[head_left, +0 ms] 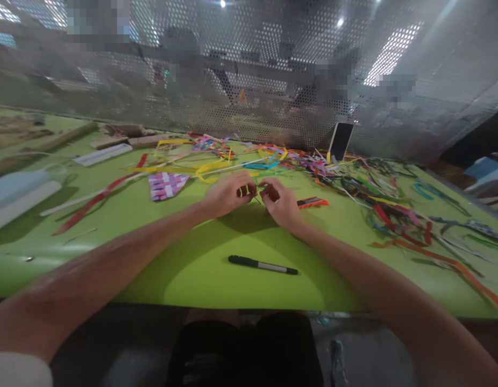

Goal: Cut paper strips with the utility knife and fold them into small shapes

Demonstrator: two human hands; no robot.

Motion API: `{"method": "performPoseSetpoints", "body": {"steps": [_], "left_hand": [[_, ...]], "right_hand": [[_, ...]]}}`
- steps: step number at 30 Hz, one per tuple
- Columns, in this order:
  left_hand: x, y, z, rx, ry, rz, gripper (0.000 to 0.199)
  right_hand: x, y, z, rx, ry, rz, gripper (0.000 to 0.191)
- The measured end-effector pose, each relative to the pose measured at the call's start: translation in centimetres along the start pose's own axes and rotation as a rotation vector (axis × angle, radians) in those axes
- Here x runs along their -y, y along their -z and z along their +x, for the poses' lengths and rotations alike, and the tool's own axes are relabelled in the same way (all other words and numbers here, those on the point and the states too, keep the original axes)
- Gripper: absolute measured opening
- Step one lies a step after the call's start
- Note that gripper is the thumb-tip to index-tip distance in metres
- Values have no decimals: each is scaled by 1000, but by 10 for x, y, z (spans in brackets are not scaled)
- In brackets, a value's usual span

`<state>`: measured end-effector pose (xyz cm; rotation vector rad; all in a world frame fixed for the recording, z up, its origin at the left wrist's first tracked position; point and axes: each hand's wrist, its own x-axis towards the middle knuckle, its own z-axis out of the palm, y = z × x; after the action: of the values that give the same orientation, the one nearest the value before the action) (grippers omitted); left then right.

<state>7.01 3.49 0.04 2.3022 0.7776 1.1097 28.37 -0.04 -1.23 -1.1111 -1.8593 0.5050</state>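
Observation:
Above the middle of the green tabletop, my left hand (232, 193) and my right hand (280, 201) meet with fingertips pinched. Between them shows a thin green strip (258, 187); its full length and shape are too small to make out. Just right of my right hand lies an orange and black cutter (312, 202). A black pen with a pale grey barrel (263, 265) rests on the table nearer to me. Left of my left hand is a woven piece of pink, purple and white strips (167, 185).
Loose coloured strips (269, 156) are heaped along the back, and more strips (410, 223) spread over the right side. A phone (341, 141) leans upright against the perforated metal screen (249, 70). A red strip (99, 196) and a white box-like object (23, 199) lie at left.

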Motion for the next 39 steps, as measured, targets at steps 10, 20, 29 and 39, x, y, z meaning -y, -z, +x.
{"method": "performPoseSetpoints", "body": {"steps": [10, 20, 29, 39], "left_hand": [[7, -4, 0, -14, 182, -171, 15], [9, -5, -3, 0, 227, -169, 19], [-1, -1, -4, -15, 99, 30, 7], [-5, -4, -6, 27, 47, 182, 5]], "right_hand": [[0, 0, 2, 20, 29, -37, 25], [0, -1, 1, 1, 29, -62, 12], [-2, -4, -1, 5, 60, -57, 11], [5, -3, -2, 18, 71, -150, 3]]}}
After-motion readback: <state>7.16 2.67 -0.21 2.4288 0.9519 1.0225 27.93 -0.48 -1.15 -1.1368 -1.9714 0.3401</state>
